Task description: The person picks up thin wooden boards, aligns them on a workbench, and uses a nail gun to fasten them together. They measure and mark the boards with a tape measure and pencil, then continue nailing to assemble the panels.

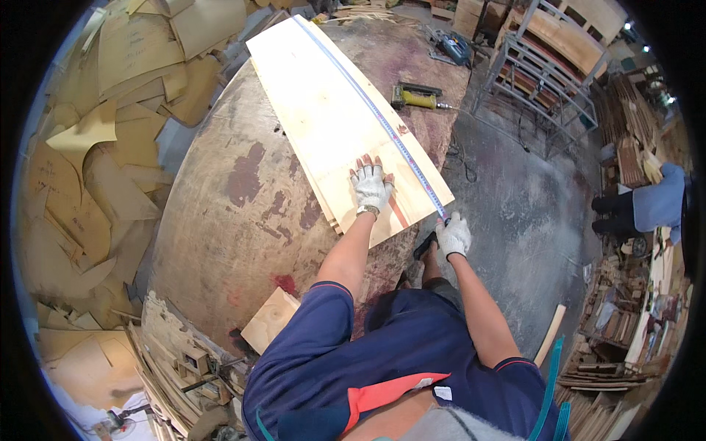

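A long pale plywood board (316, 95) lies across the worn wooden worktable (213, 198), with the edge of another board showing beneath its left side. My left hand (371, 185), in a white fingerless glove, rests on the board with fingers spread. Along the board's right side runs an extended tape measure (382, 121). At its near end my right hand (454, 235), also gloved, is closed around the tape's case, which is mostly hidden by the fingers. That hand is just past the board's near right corner.
A yellow-and-black nail gun (419, 96) with an air hose lies right of the board, a blue power tool (452, 45) beyond it. Cut sheets (147, 66) pile up at left. A metal rack (540, 81) stands far right; a person in blue (657, 203) is at the right edge.
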The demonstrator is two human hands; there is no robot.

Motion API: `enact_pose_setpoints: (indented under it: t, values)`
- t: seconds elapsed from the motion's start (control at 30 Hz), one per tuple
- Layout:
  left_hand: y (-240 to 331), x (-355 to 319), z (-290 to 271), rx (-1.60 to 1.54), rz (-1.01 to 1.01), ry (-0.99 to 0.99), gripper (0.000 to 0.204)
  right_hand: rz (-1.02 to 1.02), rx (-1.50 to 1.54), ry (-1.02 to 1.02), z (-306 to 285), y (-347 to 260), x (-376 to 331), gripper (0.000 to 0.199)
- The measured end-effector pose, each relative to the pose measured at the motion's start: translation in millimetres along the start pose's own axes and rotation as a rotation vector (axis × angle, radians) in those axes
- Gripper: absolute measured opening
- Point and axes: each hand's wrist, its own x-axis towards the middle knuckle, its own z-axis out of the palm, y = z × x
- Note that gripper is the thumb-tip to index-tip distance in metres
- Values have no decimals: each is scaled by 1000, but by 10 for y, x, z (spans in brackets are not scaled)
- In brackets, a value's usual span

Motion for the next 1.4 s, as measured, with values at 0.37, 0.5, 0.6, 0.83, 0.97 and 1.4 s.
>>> enact_pose_setpoints:
  t: [0.37, 0.5, 0.6, 0.83, 0.97, 1.4]
  values:
    - [220, -41, -443, -1573, -607, 90, 38, -269, 566, -590, 164, -408, -392, 41]
    - [51, -416, -746, -1644, -732, 238, 25, -349, 798, -867, 373, -537, -628, 31]
    - [-107, -718, -935, -1572, -666, 259, 26, -234, 943, -1098, 427, -654, -668, 26]
    - [-331, -1371, -1237, -1420, -674, 454, 28, -216, 1063, -1340, 240, -950, -769, 39]
    - [-369, -1702, -1386, -1345, -809, 641, 30, -55, 1022, -1545, 201, -1068, -811, 43]
    - [-137, -2756, -1413, -1479, -895, 891, 27, -221, 924, -1539, 267, -1280, -1306, 27]
